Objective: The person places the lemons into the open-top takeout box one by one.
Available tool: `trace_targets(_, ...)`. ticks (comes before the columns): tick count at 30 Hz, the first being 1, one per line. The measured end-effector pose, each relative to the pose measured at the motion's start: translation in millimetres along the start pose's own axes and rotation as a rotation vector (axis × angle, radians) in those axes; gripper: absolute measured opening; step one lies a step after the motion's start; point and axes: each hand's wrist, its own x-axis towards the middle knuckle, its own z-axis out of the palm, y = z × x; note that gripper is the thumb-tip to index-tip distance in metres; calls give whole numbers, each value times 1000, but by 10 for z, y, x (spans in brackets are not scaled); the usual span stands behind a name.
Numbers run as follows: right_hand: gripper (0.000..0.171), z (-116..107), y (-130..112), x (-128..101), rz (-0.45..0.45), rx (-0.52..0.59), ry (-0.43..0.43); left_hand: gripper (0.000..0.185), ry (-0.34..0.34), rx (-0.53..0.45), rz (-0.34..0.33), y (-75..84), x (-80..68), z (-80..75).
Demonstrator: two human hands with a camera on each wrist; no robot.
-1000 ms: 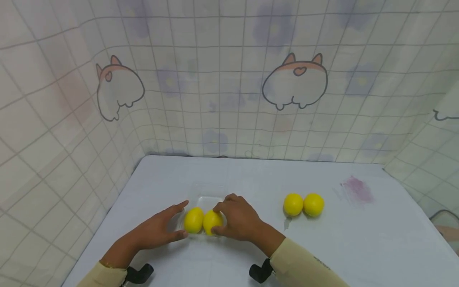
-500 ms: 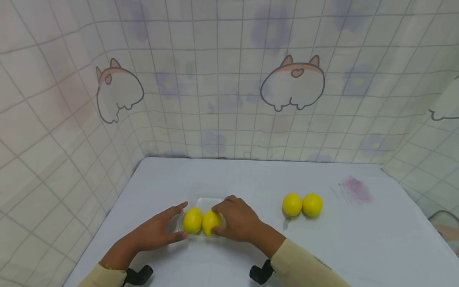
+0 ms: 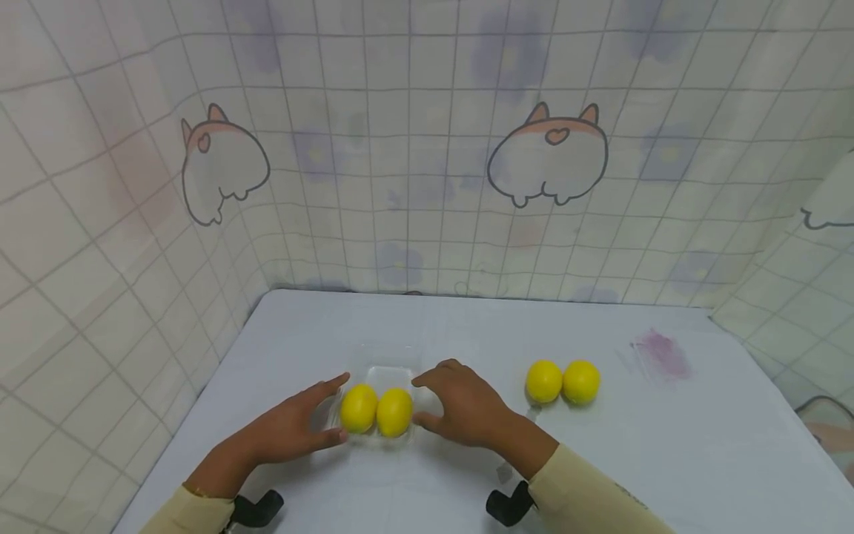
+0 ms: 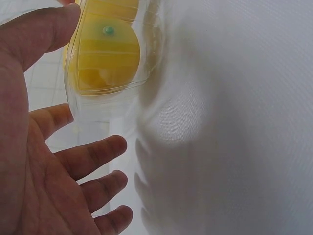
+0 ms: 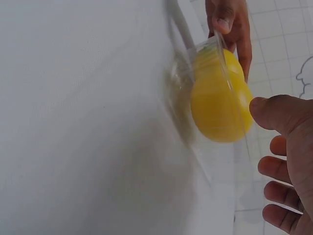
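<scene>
Two yellow lemons, a left one point(image 3: 359, 409) and a right one point(image 3: 395, 412), sit side by side in the near part of a clear plastic container point(image 3: 390, 377). My left hand point(image 3: 290, 426) is at the container's left side, fingers spread; in the left wrist view its thumb point(image 4: 51, 29) lies at the rim beside a lemon point(image 4: 107, 56) with a green spot. Just right of the right lemon is my right hand point(image 3: 467, 408), fingers apart and holding nothing. In the right wrist view, its thumb tip point(image 5: 259, 110) is close to the lemon point(image 5: 220, 110); whether they touch is unclear.
Two more lemons, one point(image 3: 543, 382) beside another point(image 3: 582, 383), lie on the white table point(image 3: 467, 334) to the right. A pinkish stain point(image 3: 663, 354) marks the far right. A patterned curtain point(image 3: 427, 185) stands behind. Part of another person's arm point(image 3: 830, 437) shows at the right edge.
My right hand has let go of the right lemon and moved a little to the right, leaving it in the container. The left hand stays nearly where it was.
</scene>
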Motion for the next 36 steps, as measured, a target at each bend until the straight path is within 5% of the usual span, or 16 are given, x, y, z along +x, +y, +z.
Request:
trace_targets(10, 55, -74, 114, -87, 13, 12, -2, 94, -3, -8, -27, -15, 3, 11)
trace_targets(36, 58, -343, 411, -441, 133, -27, 61, 97, 10, 7, 29, -71, 7, 5)
